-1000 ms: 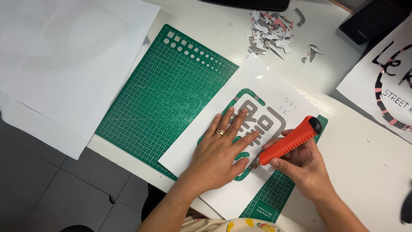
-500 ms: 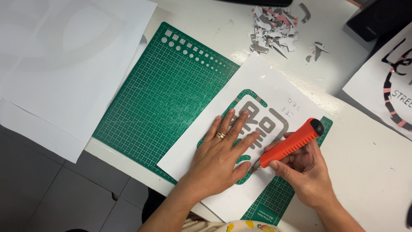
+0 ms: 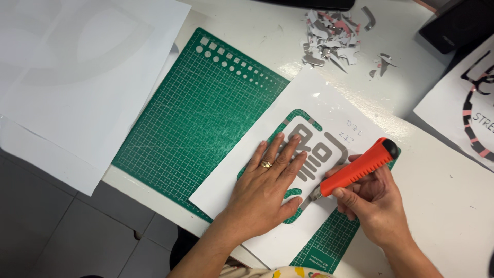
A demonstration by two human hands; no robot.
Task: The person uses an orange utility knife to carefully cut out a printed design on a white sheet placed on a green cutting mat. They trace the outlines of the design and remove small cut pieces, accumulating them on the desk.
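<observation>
Paper sheet [image 3: 329, 110], white with a grey printed pattern partly cut out, lying askew on the green cutting mat [image 3: 206, 118]. Left hand [image 3: 262, 193] flat on the sheet, fingers slightly spread, ring on one finger, pressing beside the pattern. Right hand [image 3: 375, 203] clenched around an orange utility knife [image 3: 357, 167], fingers wrapped tight on the handle, blade tip down on the sheet just beside the left thumb. Scraps of cut paper [image 3: 332, 38] heaped on the white table [image 3: 453, 180] beyond the mat. Large white sheets [image 3: 77, 77] overlapping the mat's left edge. Another printed sheet [image 3: 463, 110] at the right edge.
</observation>
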